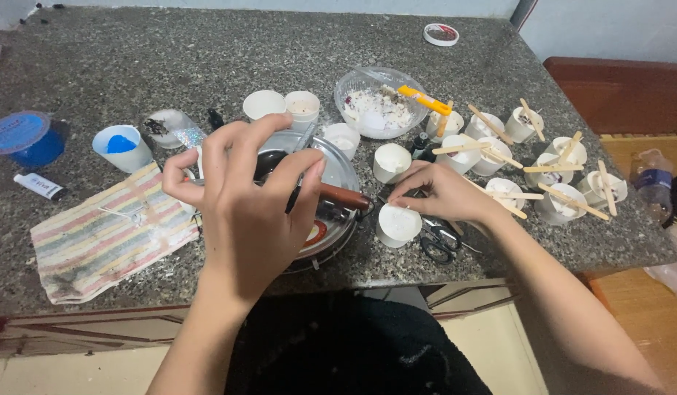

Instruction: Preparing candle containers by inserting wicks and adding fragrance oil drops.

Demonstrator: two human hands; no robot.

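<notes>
1. Speckled grey stone makes up the worktop [119, 66], with a wooden floor showing past its right edge.
2. At the middle of the near edge sits a round metal pan [338, 175] with a brown handle [344, 196] pointing right.
3. The left hand [243, 197] hovers over the pan, fingers [232, 150] curled loosely and spread; whether they grip anything beneath I cannot tell.
4. The right hand [444, 194] lies just right of the pan, fingertips pinched at the rim of a white cup [397, 223] beside the near edge, apparently on something thin I cannot make out.
5. Black scissors [437, 241] lie under that wrist.
6. More white cups with wooden sticks [565, 201] laid across them crowd the right edge; a clear bowl [373, 102] of white flakes stands behind the pan.
7. A striped cloth [97, 241] covers the near left corner, with a blue-filled cup [122, 146] and a blue tub [24, 139] beyond it.
8. Risks, as I judge them: the cup near the edge could tip if the right wrist drags; the pan handle juts toward that hand and could be knocked; a sleeve could sweep the sticks off.
</notes>
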